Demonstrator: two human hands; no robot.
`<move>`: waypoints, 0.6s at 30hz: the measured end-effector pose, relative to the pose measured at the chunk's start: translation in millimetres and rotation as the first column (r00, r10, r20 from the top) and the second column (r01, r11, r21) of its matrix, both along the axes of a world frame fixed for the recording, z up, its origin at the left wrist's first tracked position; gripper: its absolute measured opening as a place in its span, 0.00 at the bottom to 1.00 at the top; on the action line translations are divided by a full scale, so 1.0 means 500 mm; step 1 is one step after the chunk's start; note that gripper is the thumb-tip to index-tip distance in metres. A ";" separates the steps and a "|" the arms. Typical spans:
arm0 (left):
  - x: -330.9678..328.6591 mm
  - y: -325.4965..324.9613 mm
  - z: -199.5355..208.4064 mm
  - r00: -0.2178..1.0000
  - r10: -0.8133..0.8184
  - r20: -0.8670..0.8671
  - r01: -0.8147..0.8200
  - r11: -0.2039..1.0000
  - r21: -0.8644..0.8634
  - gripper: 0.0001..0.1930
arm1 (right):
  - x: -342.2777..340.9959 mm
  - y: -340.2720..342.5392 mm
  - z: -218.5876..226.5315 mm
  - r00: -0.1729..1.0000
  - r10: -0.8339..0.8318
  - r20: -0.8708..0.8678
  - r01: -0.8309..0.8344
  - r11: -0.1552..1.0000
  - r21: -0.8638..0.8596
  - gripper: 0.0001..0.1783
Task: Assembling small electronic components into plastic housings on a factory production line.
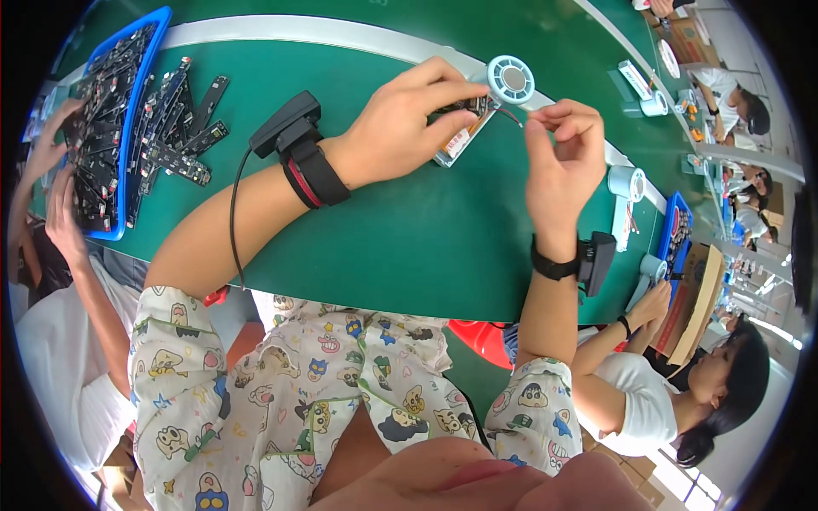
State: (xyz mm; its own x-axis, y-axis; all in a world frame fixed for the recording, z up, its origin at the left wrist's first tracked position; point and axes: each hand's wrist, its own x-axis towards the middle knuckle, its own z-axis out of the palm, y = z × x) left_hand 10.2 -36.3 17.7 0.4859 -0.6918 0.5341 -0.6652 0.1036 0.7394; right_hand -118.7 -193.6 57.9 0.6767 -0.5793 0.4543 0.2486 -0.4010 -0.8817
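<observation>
My left hand (422,115) is closed around the body of a small pale-blue handheld fan (512,79) above the green table. Its round, spoked head points away from me, and the open handle shows a battery-like part with a white-and-orange label (457,145). Fingers and thumb sit at a dark circuit board (470,106), partly hidden by them. Thin dark-red wires (509,114) stick out of the fan toward my right hand (564,140). That hand is pinched just right of the wire tips; whatever lies between its fingertips is too small to make out.
At the left, a blue tray (128,140) holds many black circuit boards, with more boards (183,128) heaped beside it. Another person's hands (64,200) reach to that tray. To the right lie more fan bodies (626,192), a second blue tray (676,230) and a co-worker's hands (652,308).
</observation>
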 end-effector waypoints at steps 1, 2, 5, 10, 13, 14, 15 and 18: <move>0.006 0.001 0.001 0.997 -0.014 -0.082 0.015 1.000 0.005 0.16 | -0.004 -0.018 0.007 1.000 0.008 0.003 -0.008 1.000 -0.002 0.16; 0.011 0.002 0.003 0.986 -0.028 -0.163 0.030 1.000 0.008 0.16 | -0.009 -0.039 0.015 0.990 0.054 -0.130 -0.059 0.998 -0.031 0.13; 0.022 0.006 0.005 0.970 -0.061 -0.235 0.065 0.998 0.007 0.16 | -0.010 -0.061 0.026 0.914 0.119 -0.388 -0.161 0.984 -0.079 0.08; 0.020 0.003 0.001 0.956 -0.131 -0.263 0.125 0.991 -0.038 0.15 | -0.015 -0.077 0.003 0.878 0.174 -0.446 -0.252 0.960 -0.122 0.10; 0.018 0.015 0.000 0.956 -0.134 -0.259 0.126 0.991 -0.046 0.15 | -0.007 -0.050 -0.019 0.906 0.189 -0.378 -0.253 0.959 -0.127 0.09; 0.016 0.014 0.002 0.950 -0.144 -0.277 0.139 0.990 -0.036 0.15 | -0.010 -0.045 -0.024 0.916 0.194 -0.350 -0.235 0.969 -0.079 0.09; 0.018 0.009 0.008 0.952 -0.154 -0.266 0.144 0.988 -0.057 0.15 | -0.010 -0.043 -0.027 0.920 0.182 -0.346 -0.230 0.968 -0.102 0.09; 0.022 0.011 0.017 0.931 -0.206 -0.301 0.228 0.973 0.039 0.17 | -0.004 -0.027 -0.038 0.949 0.150 -0.277 -0.165 0.986 -0.032 0.08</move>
